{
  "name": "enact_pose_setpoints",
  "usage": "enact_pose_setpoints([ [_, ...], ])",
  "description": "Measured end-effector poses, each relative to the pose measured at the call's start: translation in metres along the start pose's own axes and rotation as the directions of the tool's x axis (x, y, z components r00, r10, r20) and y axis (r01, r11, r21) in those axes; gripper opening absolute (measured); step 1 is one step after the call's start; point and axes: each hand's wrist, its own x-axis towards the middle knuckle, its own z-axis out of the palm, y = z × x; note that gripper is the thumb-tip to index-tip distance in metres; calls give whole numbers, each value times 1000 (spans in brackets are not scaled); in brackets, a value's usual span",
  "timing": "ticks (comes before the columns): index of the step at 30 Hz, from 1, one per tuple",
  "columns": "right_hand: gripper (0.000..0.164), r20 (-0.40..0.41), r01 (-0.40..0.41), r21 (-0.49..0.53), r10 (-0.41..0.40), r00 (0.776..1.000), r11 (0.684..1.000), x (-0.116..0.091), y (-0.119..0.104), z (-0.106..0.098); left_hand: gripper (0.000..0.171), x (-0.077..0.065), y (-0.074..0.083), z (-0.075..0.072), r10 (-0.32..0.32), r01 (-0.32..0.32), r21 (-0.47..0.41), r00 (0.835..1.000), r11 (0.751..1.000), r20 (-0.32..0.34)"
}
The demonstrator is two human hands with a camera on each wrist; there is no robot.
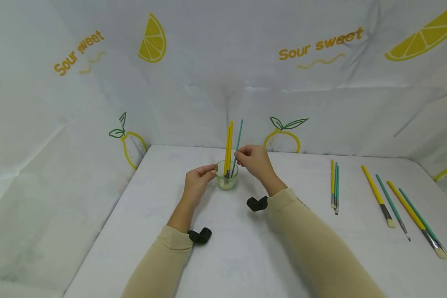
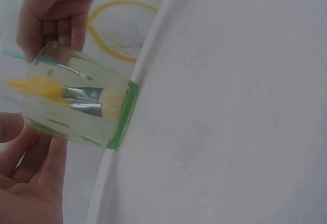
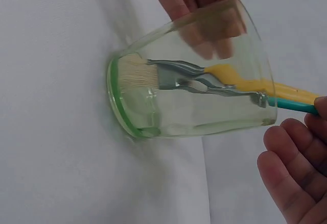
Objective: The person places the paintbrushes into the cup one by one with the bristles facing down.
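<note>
"Sour sweet" lettering (image 1: 319, 44), printed twice, on white backdrop (image 1: 216, 49)

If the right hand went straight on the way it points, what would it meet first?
Most likely the two yellow-handled paintbrushes standing in the green-tinted glass, just left of the teal-handled paintbrush that the right hand holds. Depth is unclear, so the glass itself might come first.

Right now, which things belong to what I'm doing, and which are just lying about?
In use:
glass your left hand touches
two yellow brushes in it
teal brush in your right hand

Apparently lying about:
three brushes grouped together
four brushes farther right
</note>
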Motion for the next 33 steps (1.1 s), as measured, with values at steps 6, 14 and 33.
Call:
enact_pose_setpoints([
  [6,21,32,-22,-33,23,999,999,1,5,7,30,4,-8,0,15,-15,-6,1000,1000,-12],
  [14,23,73,-52,-72,58,996,996,2,9,12,27,4,-10,1,29,-29,-5,999,1000,-32],
  [33,24,117,-59,-45,64,991,997,1,17,16,26,3,-10,2,41,-41,-10,999,999,-36],
])
